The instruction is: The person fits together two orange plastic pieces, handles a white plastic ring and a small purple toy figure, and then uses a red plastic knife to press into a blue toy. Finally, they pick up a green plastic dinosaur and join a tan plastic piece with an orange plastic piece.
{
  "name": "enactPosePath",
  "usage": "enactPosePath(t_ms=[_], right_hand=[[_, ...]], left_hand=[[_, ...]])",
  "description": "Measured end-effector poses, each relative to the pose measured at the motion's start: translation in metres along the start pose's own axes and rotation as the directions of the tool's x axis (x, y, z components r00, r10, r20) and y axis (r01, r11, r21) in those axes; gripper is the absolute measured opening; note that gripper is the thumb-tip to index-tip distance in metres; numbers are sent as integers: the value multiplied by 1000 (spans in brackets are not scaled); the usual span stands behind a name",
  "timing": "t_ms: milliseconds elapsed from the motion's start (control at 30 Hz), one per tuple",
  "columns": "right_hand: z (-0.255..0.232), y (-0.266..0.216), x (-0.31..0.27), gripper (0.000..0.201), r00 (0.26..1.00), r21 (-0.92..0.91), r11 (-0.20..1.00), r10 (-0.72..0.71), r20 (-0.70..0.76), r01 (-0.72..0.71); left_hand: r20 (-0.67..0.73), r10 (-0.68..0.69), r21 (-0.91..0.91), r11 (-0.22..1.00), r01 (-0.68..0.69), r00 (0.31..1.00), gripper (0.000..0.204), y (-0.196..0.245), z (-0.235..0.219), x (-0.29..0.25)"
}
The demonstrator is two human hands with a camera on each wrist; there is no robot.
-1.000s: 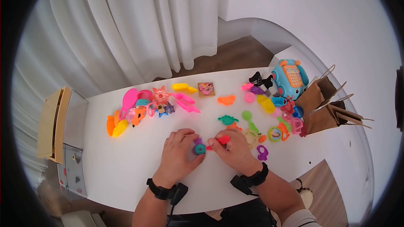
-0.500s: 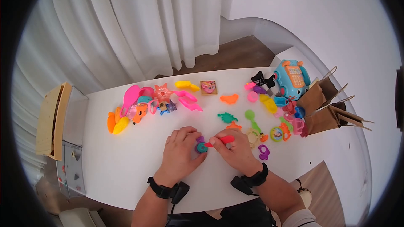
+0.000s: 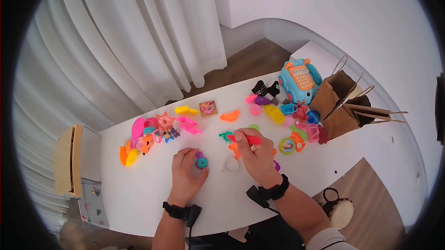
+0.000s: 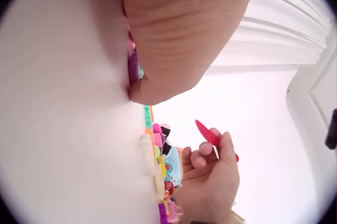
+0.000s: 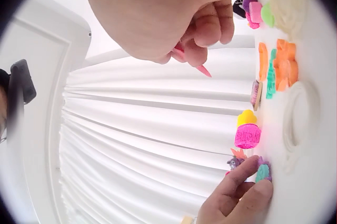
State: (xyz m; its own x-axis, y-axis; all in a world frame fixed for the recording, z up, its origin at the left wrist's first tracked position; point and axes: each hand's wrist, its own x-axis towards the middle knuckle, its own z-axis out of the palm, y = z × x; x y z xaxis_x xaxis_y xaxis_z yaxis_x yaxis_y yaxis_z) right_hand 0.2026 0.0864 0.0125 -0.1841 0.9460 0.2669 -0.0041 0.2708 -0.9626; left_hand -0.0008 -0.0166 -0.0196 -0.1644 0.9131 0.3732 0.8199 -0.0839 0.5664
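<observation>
My left hand (image 3: 186, 176) rests on the white table and grips a small purple-and-teal toy (image 3: 201, 162) between thumb and fingers. In the right wrist view the toy's teal round part (image 5: 263, 172) faces out between the fingertips. My right hand (image 3: 258, 159) is raised above the table, to the right of the left one. It pinches a red toy knife (image 3: 245, 139), whose pointed blade (image 4: 204, 130) sticks out past the fingers in the left wrist view. Between the hands lies a cream ring-shaped piece (image 5: 299, 116). An orange cutter (image 5: 286, 63) and a green dinosaur cutter (image 3: 225, 136) lie close by.
Colourful toys stand at the left, including a pink paddle (image 3: 137, 131). Farther back are a pink boat-like toy (image 3: 189, 125) and a picture block (image 3: 208, 108). At the right stand a blue toy telephone (image 3: 301, 82) and brown paper bags (image 3: 336, 111).
The right hand has lifted the red knife away from the purple-and-teal toy, uncovering the cream ring. My left hand keeps its grip on that toy. The head view has turned.
</observation>
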Motion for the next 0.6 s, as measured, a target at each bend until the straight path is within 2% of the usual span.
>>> enactPosePath(t_ms=[133,200,333,400,433,500,533,567,600], right_hand=[[0,6,7,21,993,47,993,-110,-47,112],[0,15,9,24,965,-93,966,-248,-82,241],[0,17,5,25,971,-152,961,-238,-20,232],[0,18,2,32,964,-246,951,-127,235,185],[1,20,0,32,962,-240,952,-135,236,192],[4,27,-6,31,839,-365,774,-377,392,518],[7,30,-11,32,819,-350,782,-332,468,516],[10,32,-15,32,813,-340,781,-339,474,524],[13,31,-19,34,775,-377,762,-247,582,526]], left_hand=[[-28,-25,47,999,27,999,53,4,2,-2],[-46,-37,62,997,39,998,53,4,5,-5],[-77,-79,95,992,86,994,52,9,8,-15],[-106,-81,133,986,95,991,51,11,10,-25],[-133,-82,158,982,103,988,50,12,13,-28],[-169,-76,166,981,104,983,49,13,15,-36],[-201,-72,170,980,107,977,48,13,15,-38],[-211,-75,176,978,113,975,48,13,15,-42],[-252,-87,196,971,139,964,47,13,15,-46]])
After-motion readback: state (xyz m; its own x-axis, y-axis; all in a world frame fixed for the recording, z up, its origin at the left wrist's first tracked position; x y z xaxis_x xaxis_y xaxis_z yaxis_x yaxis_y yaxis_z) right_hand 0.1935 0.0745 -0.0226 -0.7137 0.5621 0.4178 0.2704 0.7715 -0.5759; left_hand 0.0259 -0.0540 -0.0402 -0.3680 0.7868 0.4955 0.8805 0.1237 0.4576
